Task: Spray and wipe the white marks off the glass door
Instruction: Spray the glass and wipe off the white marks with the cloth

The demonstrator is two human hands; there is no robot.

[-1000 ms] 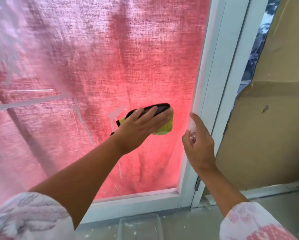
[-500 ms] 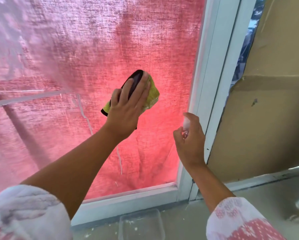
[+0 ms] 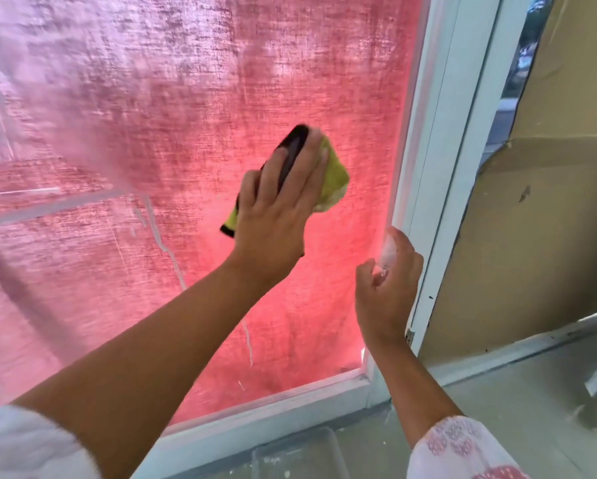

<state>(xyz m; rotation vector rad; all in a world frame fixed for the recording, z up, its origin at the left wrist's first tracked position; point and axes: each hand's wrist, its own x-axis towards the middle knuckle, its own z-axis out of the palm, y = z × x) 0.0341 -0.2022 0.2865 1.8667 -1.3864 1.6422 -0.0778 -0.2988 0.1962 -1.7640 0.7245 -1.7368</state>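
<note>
Several white marks (image 3: 158, 236) streak the glass door (image 3: 186, 98) left of and below the yellow cloth (image 3: 331, 178), which the left hand (image 3: 276, 205) presses flat against the pane. The right hand (image 3: 387, 292) grips a spray bottle (image 3: 388, 250) beside the white frame (image 3: 439, 167). Firm overlapping strokes toward the streaks should serve best.

glass door (image 3: 193, 108): smooth, streaked white. Red curtain (image 3: 152, 81) behind: coarse woven cloth. Wiping cloth (image 3: 333, 178): soft yellow-green microfibre. Door frame (image 3: 439, 167): smooth white paint.
</note>
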